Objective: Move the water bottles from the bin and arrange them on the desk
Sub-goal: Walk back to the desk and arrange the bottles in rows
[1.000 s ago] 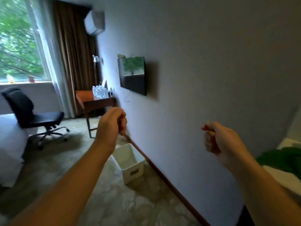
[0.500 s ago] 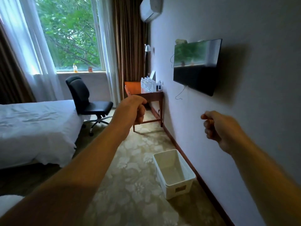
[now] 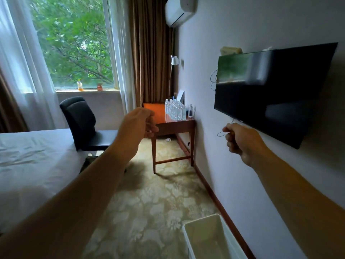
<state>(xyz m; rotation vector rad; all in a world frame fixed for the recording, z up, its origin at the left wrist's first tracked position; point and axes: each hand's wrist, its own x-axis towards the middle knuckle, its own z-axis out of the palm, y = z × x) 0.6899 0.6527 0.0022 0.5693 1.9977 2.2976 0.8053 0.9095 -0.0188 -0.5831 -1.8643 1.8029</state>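
Several clear water bottles (image 3: 174, 110) stand packed in rows on the wooden desk (image 3: 175, 124) against the right wall, far ahead. The white plastic bin (image 3: 211, 238) sits on the carpet at the bottom right, close to the wall, and nothing shows inside it. My left hand (image 3: 139, 124) is raised in front of the desk's left side, fingers curled, holding nothing. My right hand (image 3: 240, 139) is raised under the television, curled into a fist with nothing in it. Both arms stretch forward, well short of the desk.
A black television (image 3: 276, 94) hangs on the right wall. A black office chair (image 3: 84, 120) stands left of the desk, beside a white bed (image 3: 31, 165). Patterned carpet runs between bed and wall. A floor lamp (image 3: 174, 61) and brown curtains (image 3: 151, 53) stand behind the desk.
The view has swung left and advanced along the wall: the bin slid from the centre to the bottom right, and the desk and television grew nearer. Both hands stay curled.
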